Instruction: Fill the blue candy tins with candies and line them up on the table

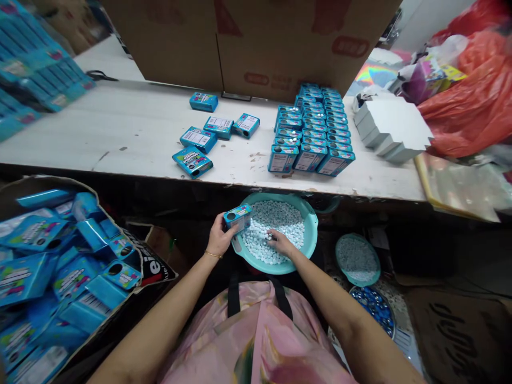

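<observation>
My left hand [220, 237] is closed round a small blue box [237, 217], held over the near-left rim of a teal basin [311, 230]. The basin is full of small white pellets [276, 221]. My right hand [279, 242] rests in the pellets with its fingers curled and pinched; what they grip is too small to make out. On the white table [120, 133] beyond, several filled blue boxes [314, 130] stand in tight rows, and several more [212, 133] lie scattered flat.
A cardboard bin of empty blue boxes [52, 266] sits at my left. A big cardboard carton [248, 42] stands behind the table. Folded white cartons [390, 130] and red plastic bags [472, 101] lie to the right. A smaller teal dish [357, 260] sits on the floor.
</observation>
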Tool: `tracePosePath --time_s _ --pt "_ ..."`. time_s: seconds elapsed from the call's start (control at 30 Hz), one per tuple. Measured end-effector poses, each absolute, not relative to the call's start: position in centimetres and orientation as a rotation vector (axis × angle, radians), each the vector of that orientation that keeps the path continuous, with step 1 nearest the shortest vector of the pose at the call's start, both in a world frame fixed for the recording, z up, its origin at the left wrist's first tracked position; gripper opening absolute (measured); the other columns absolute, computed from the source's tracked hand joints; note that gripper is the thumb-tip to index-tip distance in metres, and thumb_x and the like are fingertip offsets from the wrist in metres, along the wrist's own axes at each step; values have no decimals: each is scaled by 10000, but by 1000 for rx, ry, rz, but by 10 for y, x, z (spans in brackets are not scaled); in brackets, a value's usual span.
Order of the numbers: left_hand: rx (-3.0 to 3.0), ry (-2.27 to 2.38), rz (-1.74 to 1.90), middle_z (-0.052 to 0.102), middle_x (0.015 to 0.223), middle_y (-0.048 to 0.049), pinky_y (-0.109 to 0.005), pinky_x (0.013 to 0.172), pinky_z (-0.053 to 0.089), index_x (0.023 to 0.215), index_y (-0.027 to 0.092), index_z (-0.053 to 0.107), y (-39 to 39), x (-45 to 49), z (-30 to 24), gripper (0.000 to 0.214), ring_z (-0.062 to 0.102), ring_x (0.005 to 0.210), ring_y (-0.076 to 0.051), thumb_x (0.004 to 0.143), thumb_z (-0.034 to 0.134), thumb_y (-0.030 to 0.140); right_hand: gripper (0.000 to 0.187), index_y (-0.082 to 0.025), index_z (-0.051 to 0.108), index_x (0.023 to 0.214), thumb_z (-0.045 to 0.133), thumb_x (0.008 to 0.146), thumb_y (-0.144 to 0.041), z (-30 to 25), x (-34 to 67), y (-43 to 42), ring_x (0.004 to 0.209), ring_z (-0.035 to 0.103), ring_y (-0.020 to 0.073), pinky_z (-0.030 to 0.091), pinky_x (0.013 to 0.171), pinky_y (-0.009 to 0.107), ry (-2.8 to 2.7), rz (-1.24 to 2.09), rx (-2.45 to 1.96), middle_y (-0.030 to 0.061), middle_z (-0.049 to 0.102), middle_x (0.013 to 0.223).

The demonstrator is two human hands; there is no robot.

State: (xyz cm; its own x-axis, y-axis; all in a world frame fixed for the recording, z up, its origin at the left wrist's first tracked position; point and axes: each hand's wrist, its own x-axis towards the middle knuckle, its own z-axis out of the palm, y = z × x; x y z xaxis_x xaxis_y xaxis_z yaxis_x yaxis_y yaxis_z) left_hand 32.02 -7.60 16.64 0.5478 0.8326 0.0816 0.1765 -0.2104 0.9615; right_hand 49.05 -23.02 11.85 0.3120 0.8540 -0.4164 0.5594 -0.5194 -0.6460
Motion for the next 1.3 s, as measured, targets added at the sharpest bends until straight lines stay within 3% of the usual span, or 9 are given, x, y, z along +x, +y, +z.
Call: tracePosePath --time_s 0.33,0.57,0.7,0.8,1.0,1.13,1.3 --pt "1917 837 680 582 977 -37 -333 816 433 1076 197 491 -86 327 161 411 555 886 -195 690 586 300 366 -191 548 1093 522 730 -228 229 541 -270 858 539 160 410 782 281 -1255 1002 -1906 21 605 958" --pt "2106 679 578 558 1080 -57 -361 890 397 1120 206 485 -106 343 157 426 516 1000 -222 698 537 220 302 -270 609 1025 467 760 -240 293 523 -248 924 565 237 405 777 335 -1737 748 -2353 38 645 972" --pt "2155 669 558 560 1079 -58 -368 896 389 1117 202 486 -108 342 156 426 505 1003 -226 693 528 190 264 -227 633 924 419 770 -227 313 506 -233 829 592 268 414 689 360 -1911 643 -2581 97 646 871" --pt "2160 668 549 555 1081 -62 -374 893 389 1120 203 485 -107 342 154 433 504 1001 -230 689 525 178 278 -197 616 963 416 770 -212 321 497 -227 821 589 275 407 677 362 -1987 627 -2614 129 632 895" --pt "2108 703 552 556 1072 -52 -371 884 397 1121 214 481 -104 343 149 437 515 985 -225 688 534 202 332 -270 492 1150 337 856 -277 322 506 -248 822 580 214 391 689 313 -1931 553 -2634 79 601 970" --pt "2044 699 569 559 1073 -55 -349 878 402 1115 202 480 -100 344 145 429 527 985 -220 690 540 215 332 -311 426 1190 349 868 -303 293 533 -277 911 555 187 380 710 271 -1808 547 -2617 40 579 1060" --pt "1978 725 558 571 1031 -48 -342 858 410 1110 198 467 -97 343 142 422 542 947 -209 706 553 285 298 -212 489 1104 363 837 -165 206 540 -284 893 563 203 375 753 309 -1491 764 -2739 98 590 996"
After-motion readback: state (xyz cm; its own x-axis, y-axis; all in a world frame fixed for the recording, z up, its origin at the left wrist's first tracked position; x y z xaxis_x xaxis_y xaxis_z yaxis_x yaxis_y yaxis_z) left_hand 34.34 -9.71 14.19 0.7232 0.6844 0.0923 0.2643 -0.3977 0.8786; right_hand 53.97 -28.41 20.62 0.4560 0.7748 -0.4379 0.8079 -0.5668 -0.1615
